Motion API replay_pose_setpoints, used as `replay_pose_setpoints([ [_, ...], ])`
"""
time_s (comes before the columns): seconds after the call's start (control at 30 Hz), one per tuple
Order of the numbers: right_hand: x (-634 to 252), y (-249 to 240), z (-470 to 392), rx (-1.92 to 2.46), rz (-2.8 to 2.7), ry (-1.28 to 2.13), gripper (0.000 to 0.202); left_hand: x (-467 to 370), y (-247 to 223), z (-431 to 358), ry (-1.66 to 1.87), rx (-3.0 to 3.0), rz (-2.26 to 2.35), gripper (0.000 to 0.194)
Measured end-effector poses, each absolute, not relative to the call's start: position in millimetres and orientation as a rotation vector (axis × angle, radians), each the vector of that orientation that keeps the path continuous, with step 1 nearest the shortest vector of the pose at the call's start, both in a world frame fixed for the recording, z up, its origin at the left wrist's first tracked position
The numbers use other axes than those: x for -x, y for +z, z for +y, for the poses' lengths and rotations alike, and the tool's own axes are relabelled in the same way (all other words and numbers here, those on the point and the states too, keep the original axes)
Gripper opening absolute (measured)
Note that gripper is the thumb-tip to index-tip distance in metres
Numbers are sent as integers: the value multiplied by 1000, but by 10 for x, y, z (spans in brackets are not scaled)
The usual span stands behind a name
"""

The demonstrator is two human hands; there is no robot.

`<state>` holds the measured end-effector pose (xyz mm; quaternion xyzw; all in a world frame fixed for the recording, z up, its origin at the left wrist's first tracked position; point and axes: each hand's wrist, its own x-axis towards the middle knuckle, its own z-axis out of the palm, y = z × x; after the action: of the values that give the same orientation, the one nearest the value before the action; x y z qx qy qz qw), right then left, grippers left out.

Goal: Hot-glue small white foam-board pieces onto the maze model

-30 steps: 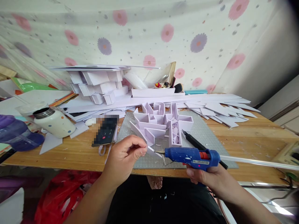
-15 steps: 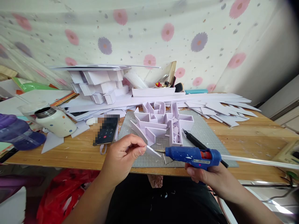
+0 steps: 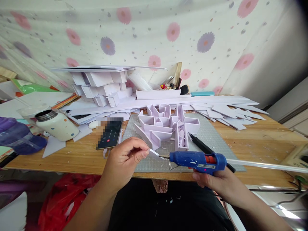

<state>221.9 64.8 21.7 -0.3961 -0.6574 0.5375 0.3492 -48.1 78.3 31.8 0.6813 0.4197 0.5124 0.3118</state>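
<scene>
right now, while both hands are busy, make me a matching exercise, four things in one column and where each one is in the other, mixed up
Things
1. blue glue gun
2. thin white strip
3. phone
4. red bag

Places
A. on the wooden table, left of the grey cutting mat
B. pinched between the fingertips of the left hand
C. lower than the tabletop, at the left of the view
D. gripped in the right hand

Right pairs: 1-D, 2-B, 3-A, 4-C
</scene>
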Motion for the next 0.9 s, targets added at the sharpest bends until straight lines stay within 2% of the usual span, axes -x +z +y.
replay_pose_setpoints([
  [0.57, -2323, 185, 627, 1068, -1736, 1341, 28, 512, 407, 770, 1424, -1740, 1124, 7],
  [0.7, -2346, 151, 566, 1064, -1585, 1446, 20, 515, 333, 796, 1522, -1392, 1023, 8],
  [0.8, -2280, 117, 527, 1071, -1278, 1514, 23, 427, 254, 805, 1526, -993, 940, 23],
  [0.9, -2115, 121, 588, 885, -1036, 1546, 26, 206, 177, 774, 1466, -630, 842, 33],
])
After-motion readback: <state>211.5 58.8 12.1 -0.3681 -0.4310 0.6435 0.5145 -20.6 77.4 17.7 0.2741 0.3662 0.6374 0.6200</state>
